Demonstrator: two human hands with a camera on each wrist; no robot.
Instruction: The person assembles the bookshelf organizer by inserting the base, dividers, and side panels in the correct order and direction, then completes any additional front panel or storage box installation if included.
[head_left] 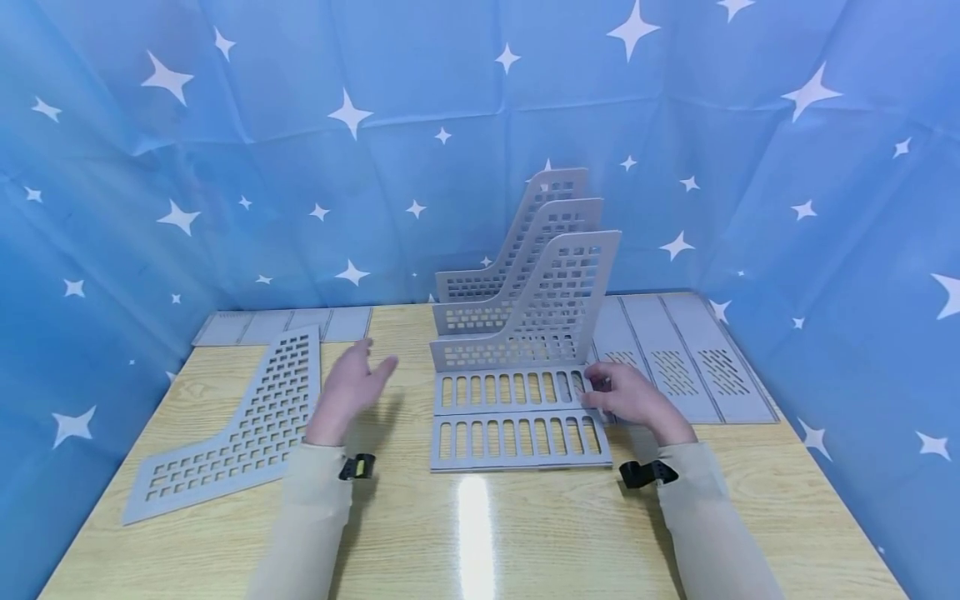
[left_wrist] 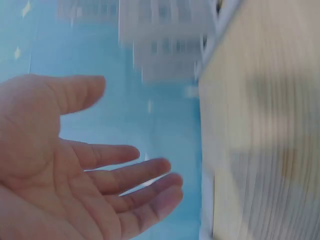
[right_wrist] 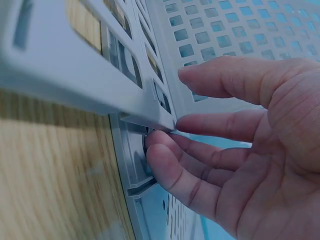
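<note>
A grey plastic file rack stands mid-table in the head view. Its upright perforated dividers [head_left: 551,300] stand one behind another, with a slotted base panel [head_left: 521,442] in front. My right hand [head_left: 630,392] is at the base's right edge. In the right wrist view its fingertips [right_wrist: 162,160] touch the underside near the corner, while the thumb stays apart from the panel. My left hand [head_left: 351,387] hovers over the table left of the rack, thumb spread and fingers loosely extended, holding nothing. Left of it lies a loose perforated side panel [head_left: 240,425].
Flat grey panels [head_left: 675,358] with slots lie behind the right hand. More flat panels [head_left: 281,325] line the back left of the wooden table [head_left: 555,533]. A blue star-patterned curtain [head_left: 420,167] hangs around the back and sides.
</note>
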